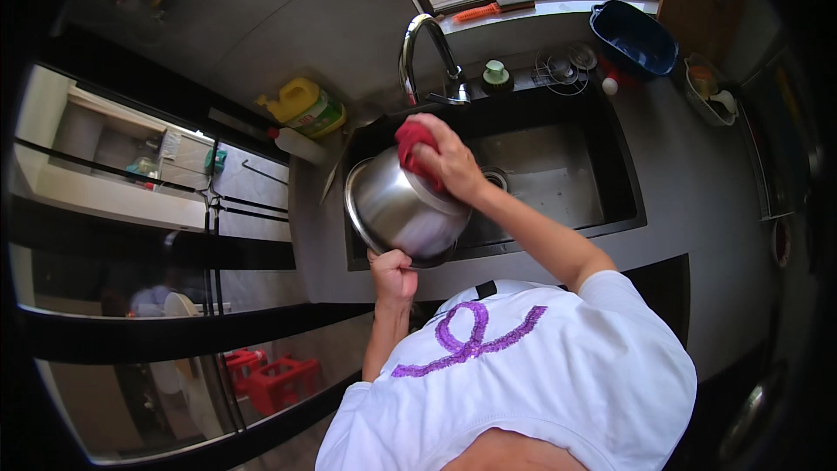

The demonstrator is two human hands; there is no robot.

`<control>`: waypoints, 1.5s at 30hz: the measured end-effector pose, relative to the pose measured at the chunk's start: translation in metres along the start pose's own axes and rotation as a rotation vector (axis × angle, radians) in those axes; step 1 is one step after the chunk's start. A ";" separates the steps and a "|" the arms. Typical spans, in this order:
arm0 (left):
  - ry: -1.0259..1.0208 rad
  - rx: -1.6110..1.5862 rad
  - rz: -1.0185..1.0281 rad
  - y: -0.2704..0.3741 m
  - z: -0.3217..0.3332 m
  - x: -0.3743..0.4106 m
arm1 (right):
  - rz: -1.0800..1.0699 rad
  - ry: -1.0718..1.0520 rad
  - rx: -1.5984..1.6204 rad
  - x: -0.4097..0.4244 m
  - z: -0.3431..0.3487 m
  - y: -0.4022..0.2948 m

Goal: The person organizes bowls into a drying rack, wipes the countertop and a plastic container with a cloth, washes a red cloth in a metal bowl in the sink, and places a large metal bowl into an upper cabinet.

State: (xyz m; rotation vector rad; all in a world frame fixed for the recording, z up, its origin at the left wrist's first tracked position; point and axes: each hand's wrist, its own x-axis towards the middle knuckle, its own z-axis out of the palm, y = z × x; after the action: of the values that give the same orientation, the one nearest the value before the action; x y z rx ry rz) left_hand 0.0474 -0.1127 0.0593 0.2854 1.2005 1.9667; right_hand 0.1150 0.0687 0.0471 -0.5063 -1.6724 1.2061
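Observation:
A large stainless steel bowl is tilted over the left part of a dark kitchen sink, its outer side turned up. My left hand grips the bowl's rim on the side nearest me. A crumpled red cloth is in my right hand, pressed against the upper outside of the bowl. The hand's fingers are curled over the cloth. The bowl's inside is hidden from view. Right of the bowl, the sink's drain partly shows behind my right wrist.
A chrome faucet arches behind the bowl. To its left stand a yellow jug and a white bottle. A green-handled scrub brush, a wire rack and a blue basin line the back. An orange-handled brush lies on the windowsill.

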 end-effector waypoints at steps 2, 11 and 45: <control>-0.028 0.010 -0.005 0.004 0.008 -0.011 | 0.309 0.015 0.252 0.013 -0.006 0.029; -0.291 0.740 0.153 -0.007 -0.033 -0.004 | 0.525 0.177 0.905 -0.025 -0.005 0.040; 0.076 0.317 -0.129 -0.004 -0.040 0.049 | 0.656 0.349 0.267 -0.086 -0.036 0.068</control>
State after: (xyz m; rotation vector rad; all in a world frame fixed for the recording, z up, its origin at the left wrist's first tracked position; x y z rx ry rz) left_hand -0.0051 -0.1017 0.0254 0.2882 1.5429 1.6865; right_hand 0.1706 0.0479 -0.0521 -1.0776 -1.0474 1.6619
